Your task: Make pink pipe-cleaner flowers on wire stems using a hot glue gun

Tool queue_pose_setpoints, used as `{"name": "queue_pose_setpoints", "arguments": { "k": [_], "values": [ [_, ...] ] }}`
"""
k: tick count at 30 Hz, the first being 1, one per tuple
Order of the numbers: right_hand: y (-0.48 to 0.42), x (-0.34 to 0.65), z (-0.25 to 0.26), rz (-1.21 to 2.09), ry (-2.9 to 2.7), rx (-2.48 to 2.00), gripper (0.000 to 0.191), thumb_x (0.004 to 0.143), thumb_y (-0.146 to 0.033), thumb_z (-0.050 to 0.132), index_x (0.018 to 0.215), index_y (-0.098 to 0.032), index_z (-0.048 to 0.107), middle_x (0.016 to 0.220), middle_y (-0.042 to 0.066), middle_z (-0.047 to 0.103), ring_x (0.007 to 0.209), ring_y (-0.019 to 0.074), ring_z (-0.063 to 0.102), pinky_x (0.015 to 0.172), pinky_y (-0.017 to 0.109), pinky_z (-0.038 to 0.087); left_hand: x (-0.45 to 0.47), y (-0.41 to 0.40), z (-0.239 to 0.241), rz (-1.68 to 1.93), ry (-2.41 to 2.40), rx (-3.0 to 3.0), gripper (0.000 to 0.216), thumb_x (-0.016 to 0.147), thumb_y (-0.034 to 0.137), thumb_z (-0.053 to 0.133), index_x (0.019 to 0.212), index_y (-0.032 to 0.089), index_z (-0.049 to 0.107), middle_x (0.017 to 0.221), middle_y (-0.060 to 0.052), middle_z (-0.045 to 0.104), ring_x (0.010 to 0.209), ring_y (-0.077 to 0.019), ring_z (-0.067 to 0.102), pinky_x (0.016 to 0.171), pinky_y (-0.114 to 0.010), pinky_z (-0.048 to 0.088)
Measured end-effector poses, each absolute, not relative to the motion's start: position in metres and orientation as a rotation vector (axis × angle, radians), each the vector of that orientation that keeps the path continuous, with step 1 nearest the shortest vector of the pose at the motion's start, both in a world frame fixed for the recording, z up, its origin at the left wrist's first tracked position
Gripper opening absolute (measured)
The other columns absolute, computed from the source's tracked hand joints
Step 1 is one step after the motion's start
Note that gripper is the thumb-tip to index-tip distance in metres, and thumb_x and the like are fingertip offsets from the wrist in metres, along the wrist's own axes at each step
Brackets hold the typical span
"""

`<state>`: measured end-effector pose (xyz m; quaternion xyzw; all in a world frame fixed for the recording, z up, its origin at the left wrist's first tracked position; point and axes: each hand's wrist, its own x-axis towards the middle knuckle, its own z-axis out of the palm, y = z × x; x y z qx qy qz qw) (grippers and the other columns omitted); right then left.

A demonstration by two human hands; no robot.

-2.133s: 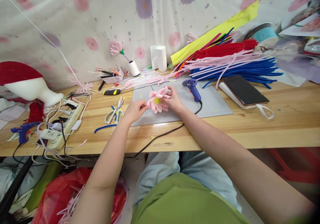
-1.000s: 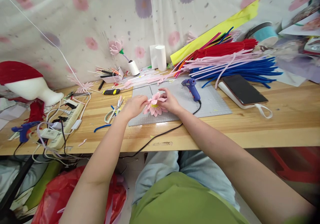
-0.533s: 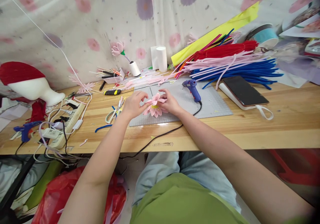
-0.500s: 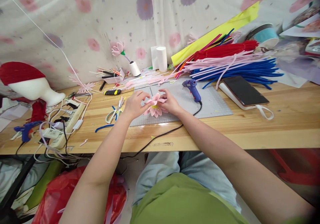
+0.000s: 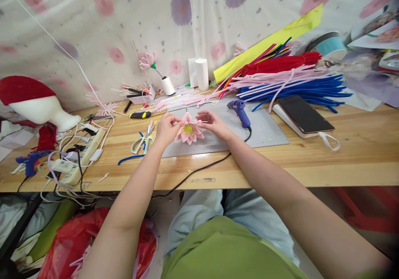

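A pink pipe-cleaner flower [image 5: 189, 132] with a yellow centre is held over the grey cutting mat [image 5: 268, 131]. My left hand [image 5: 166, 128] pinches its left petals. My right hand [image 5: 215, 123] pinches the tip of an upper right petal, its other fingers spread. A blue glue gun [image 5: 239, 109] lies on the mat just right of my right hand. Scissors [image 5: 144, 138] lie left of my left hand.
Bundles of pink, red and blue pipe cleaners [image 5: 296, 79] lie at the back right beside a phone [image 5: 304, 114]. A power strip [image 5: 81, 152] with tangled cables sits at the left. A white foam head [image 5: 43, 109] wears a red cap. The glue gun's black cord [image 5: 199, 169] runs over the table's front edge.
The flower has turned so its yellow centre faces up. My right hand has drawn back to the right, now pinching a petal tip. My left hand keeps its hold.
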<state>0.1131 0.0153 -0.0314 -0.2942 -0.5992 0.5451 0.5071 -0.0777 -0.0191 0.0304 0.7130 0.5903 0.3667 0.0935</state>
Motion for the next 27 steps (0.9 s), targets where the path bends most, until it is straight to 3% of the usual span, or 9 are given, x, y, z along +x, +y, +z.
{"name": "queue_pose_setpoints", "arguments": {
  "k": [3, 12, 16, 22, 27],
  "values": [
    [0.015, 0.115, -0.028, 1.248, -1.495, -0.75, 0.032, 0.066, -0.046, 0.067, 0.08, -0.018, 0.058, 0.084, 0.002, 0.062, 0.081, 0.0147, 0.056, 0.081, 0.032, 0.043, -0.087, -0.015, 0.028, 1.144, 1.734, 2.01, 0.012, 0.071, 0.028, 0.062, 0.067, 0.016, 0.063, 0.073, 0.0, 0.05, 0.067, -0.011, 0.045, 0.064, -0.026, 0.037],
    [0.017, 0.109, -0.033, 1.287, -1.419, -0.808, 0.032, 0.062, -0.047, 0.067, 0.067, -0.018, 0.055, 0.067, -0.002, 0.055, 0.062, 0.0098, 0.046, 0.065, 0.026, 0.04, -0.08, -0.017, 0.021, 1.133, 1.647, 2.01, 0.017, 0.068, 0.033, 0.064, 0.07, 0.016, 0.062, 0.081, -0.002, 0.053, 0.077, -0.0131, 0.05, 0.073, -0.027, 0.043],
    [0.021, 0.109, -0.038, 1.408, -1.279, -0.824, 0.035, 0.057, -0.047, 0.07, 0.064, -0.018, 0.053, 0.061, -0.003, 0.052, 0.057, 0.0081, 0.043, 0.059, 0.025, 0.037, -0.083, -0.014, 0.021, 1.188, 1.56, 1.677, 0.024, 0.072, 0.04, 0.06, 0.08, 0.017, 0.059, 0.086, -0.003, 0.058, 0.08, -0.0129, 0.054, 0.075, -0.026, 0.044],
    [0.021, 0.11, -0.038, 1.567, -1.191, -0.726, 0.037, 0.053, -0.046, 0.073, 0.063, -0.017, 0.053, 0.059, -0.005, 0.048, 0.054, 0.0059, 0.041, 0.056, 0.023, 0.035, -0.094, 0.001, 0.02, 0.785, 1.469, 1.089, 0.046, 0.076, 0.057, 0.05, 0.104, 0.021, 0.056, 0.077, -0.003, 0.062, 0.068, -0.0154, 0.06, 0.065, -0.028, 0.045],
    [0.018, 0.112, -0.034, 1.63, -1.195, -0.69, 0.038, 0.053, -0.046, 0.074, 0.065, -0.018, 0.053, 0.062, -0.004, 0.05, 0.058, 0.0075, 0.045, 0.061, 0.025, 0.039, -0.092, 0.011, 0.011, 0.532, 1.371, 1.077, 0.033, 0.069, 0.044, 0.065, 0.088, 0.017, 0.063, 0.073, -0.004, 0.064, 0.063, -0.0149, 0.059, 0.06, -0.027, 0.044]
  ]
}}
